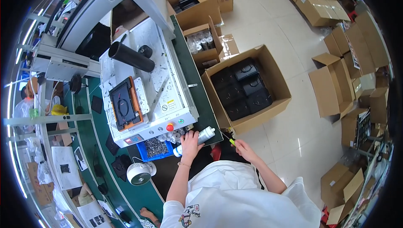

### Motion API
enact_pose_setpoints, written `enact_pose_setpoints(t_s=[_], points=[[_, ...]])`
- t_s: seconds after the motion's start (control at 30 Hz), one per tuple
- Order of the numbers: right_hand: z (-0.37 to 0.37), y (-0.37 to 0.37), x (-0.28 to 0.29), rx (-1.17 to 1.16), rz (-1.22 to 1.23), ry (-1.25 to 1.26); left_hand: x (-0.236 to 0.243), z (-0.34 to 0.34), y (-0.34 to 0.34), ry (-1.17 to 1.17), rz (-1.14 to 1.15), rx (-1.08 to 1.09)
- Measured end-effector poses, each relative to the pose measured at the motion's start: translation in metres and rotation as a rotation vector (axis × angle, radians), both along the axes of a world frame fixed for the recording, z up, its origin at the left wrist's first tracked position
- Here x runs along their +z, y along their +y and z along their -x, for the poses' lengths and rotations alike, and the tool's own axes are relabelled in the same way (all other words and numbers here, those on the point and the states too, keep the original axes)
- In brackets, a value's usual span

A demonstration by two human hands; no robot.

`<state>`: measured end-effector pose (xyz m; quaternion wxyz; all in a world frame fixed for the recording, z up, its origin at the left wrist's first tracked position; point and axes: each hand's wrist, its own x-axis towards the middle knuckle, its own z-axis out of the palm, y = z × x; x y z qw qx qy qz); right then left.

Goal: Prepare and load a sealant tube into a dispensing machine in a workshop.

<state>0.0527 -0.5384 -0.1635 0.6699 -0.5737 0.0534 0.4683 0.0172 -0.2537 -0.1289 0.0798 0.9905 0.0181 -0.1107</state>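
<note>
My left hand [191, 145] is wrapped round a sealant cartridge [206, 135], a white tube with a narrow tip, lying tilted at the near corner of the green bench. The tip points right, toward my other hand. My right hand [244, 150] grips a slim tool with a yellow-green handle [233, 142]. Its thin dark shaft reaches toward the cartridge's tip; whether it is a knife or a screwdriver I cannot tell. Clear-wrapped pieces [172, 136] lie just left of my left hand, next to a blue bin [145, 152] full of small metal parts.
Ahead stands a white machine [176, 114] with a red stop button, carrying a black tube [132, 57] and a black panel in an orange fixture [135, 117]. A cardboard box [273, 110] of black parts is right of the bench. A white fan [140, 173] stands at left.
</note>
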Motion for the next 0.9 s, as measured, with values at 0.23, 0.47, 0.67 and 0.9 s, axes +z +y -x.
enact_pose_setpoints(t_s=[0.23, 0.47, 0.67, 0.9], points=[[0.019, 0.035, -0.006, -0.188, -0.049, 0.045, -0.007, -0.022, -0.031, -0.124, 0.120, -0.063], [0.015, 0.063, -0.015, -0.203, 0.113, 0.132, -0.022, -0.030, -0.022, -0.130, 0.025, -0.202], [0.003, 0.084, -0.015, -0.208, 0.200, 0.008, -0.026, -0.037, -0.008, -0.104, 0.125, -0.293], [-0.001, 0.095, -0.015, -0.074, 0.508, -0.206, -0.025, -0.038, -0.005, -0.070, 0.188, -0.279]])
